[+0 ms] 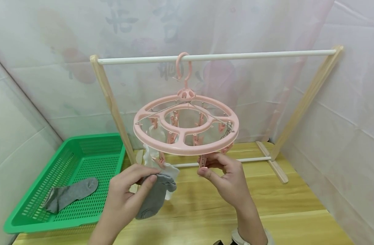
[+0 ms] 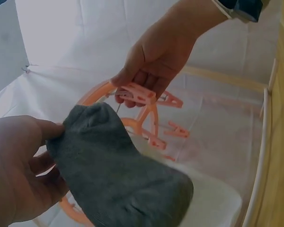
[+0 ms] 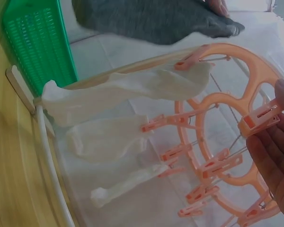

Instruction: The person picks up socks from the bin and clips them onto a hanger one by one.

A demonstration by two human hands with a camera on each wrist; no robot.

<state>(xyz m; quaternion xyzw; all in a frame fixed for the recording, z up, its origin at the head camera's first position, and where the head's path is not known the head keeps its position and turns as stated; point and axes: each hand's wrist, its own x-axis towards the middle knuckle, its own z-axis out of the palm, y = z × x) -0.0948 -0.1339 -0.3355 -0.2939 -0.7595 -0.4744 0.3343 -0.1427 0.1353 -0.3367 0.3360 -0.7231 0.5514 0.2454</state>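
Observation:
A grey sock (image 1: 154,197) is pinched by its cuff end between the thumb and fingers of my left hand (image 1: 124,195), just below the hanger's near left side. My right hand (image 1: 231,180) pinches a pink clothes peg (image 1: 203,161) that hangs from the near edge of the round pink hanger (image 1: 187,149). In the right wrist view, several white socks hang clipped, among them a long white sock (image 3: 123,94), a shorter white sock (image 3: 109,139) and a narrow white sock (image 3: 125,185). Between the grey sock and the pinched peg there is a gap.
The hanger hooks over the white rod (image 1: 251,55) of a wooden-legged rack. At left, a green basket (image 1: 13,223) stands on the wooden table (image 1: 211,224) with another grey sock (image 1: 73,194) in it. Other pegs dangle around the ring. Pale cloth surrounds the table.

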